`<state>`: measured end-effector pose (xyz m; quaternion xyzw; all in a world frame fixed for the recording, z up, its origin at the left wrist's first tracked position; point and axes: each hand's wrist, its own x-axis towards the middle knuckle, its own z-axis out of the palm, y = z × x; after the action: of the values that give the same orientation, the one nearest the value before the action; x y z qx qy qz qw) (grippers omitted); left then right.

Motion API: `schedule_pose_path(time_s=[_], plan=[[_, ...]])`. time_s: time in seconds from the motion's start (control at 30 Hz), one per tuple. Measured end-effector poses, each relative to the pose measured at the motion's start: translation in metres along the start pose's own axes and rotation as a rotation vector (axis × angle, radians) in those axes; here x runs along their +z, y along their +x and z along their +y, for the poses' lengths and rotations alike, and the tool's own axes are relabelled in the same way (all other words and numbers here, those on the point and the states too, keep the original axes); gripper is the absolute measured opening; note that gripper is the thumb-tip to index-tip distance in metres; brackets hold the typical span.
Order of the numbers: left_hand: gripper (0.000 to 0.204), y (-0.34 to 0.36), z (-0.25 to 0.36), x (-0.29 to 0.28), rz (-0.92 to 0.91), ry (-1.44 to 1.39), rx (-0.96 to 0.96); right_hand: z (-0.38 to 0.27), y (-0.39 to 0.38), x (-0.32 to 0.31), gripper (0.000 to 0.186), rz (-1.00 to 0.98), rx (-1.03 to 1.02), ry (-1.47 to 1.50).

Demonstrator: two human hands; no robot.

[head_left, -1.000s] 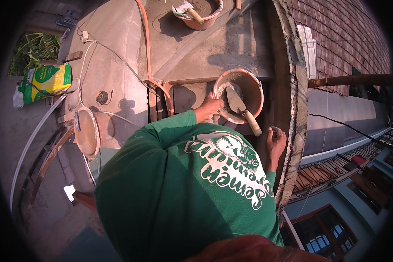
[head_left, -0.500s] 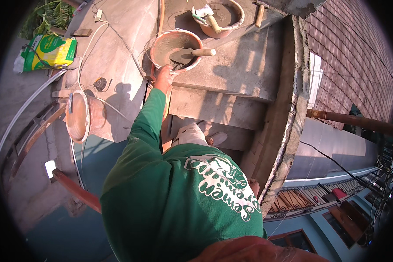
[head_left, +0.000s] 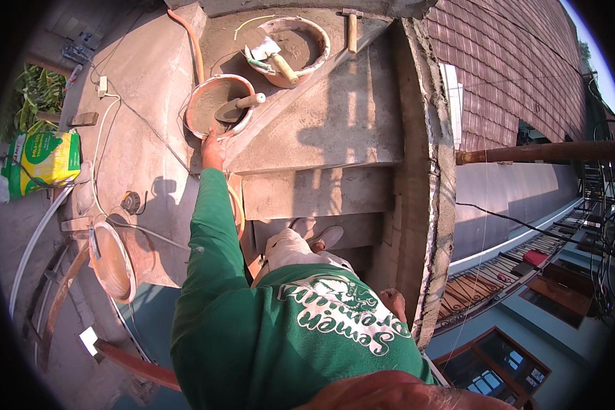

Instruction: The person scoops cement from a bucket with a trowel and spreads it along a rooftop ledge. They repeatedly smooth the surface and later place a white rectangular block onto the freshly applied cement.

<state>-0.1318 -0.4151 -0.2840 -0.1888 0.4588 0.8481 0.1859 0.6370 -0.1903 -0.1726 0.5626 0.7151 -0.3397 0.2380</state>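
My left hand (head_left: 214,149) grips the near rim of a reddish bucket (head_left: 193,126) of grey mortar, my green-sleeved arm stretched out to it. A pointing trowel (head_left: 232,111) with a pale wooden handle lies in the bucket, its blade in the mortar. Just behind and to the right stands a second mortar bucket (head_left: 324,58), with a wooden-handled tool (head_left: 284,68) and a whitish, smeared piece resting across its rim. At my right side, part of my right hand (head_left: 393,303) shows beside my shirt. Its fingers are mostly hidden, and I see nothing held.
Concrete steps (head_left: 321,191) rise in front of my feet, with a rough low wall (head_left: 434,171) along their right. A hammer (head_left: 352,33) lies beyond. Leftward are an orange hose (head_left: 191,37), a tape measure (head_left: 130,201), a tipped bucket (head_left: 113,263) and a green-yellow sack (head_left: 44,164).
The whole view has shifted, bringing the scene leftward and lower. The gripped bucket appears a little further left, now covering part of the orange hose. My left hand stays on its rim.
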Motion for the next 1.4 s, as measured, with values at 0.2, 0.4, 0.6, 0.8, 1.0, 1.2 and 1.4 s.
schedule_pose_path(time_s=[0.2, 0.4, 0.6, 0.8, 1.0, 1.2, 1.4], plan=[[0.077, -0.036, -0.036, 0.007, 0.036, 0.006, -0.088, -0.004, 0.021, 0.014, 0.036, 0.081, -0.057, 0.148], [0.082, -0.163, -0.07, -0.085, -0.143, 0.902, -0.515, 0.004, 0.053, 0.025, 0.035, 0.073, -0.097, 0.272], [0.079, -0.353, -0.106, -0.051, -0.569, 1.198, -0.851, 0.063, 0.088, 0.033, 0.038, 0.042, -0.035, 0.051], [0.082, -0.369, -0.081, -0.008, -0.68, 1.416, -0.652, 0.054, 0.125, 0.026, 0.035, -0.068, -0.227, -0.074], [0.092, -0.41, -0.078, 0.045, -0.522, 1.866, -0.306, -0.022, 0.19, -0.008, 0.031, 0.049, -0.425, -0.052], [0.088, -0.412, -0.063, 0.045, -0.265, 1.978, 0.113, -0.154, 0.208, -0.026, 0.028, 0.121, -0.68, 0.04], [0.086, -0.383, -0.051, 0.021, -0.163, 1.889, 0.136, -0.356, 0.17, -0.069, 0.021, 0.063, -0.886, 0.021]])
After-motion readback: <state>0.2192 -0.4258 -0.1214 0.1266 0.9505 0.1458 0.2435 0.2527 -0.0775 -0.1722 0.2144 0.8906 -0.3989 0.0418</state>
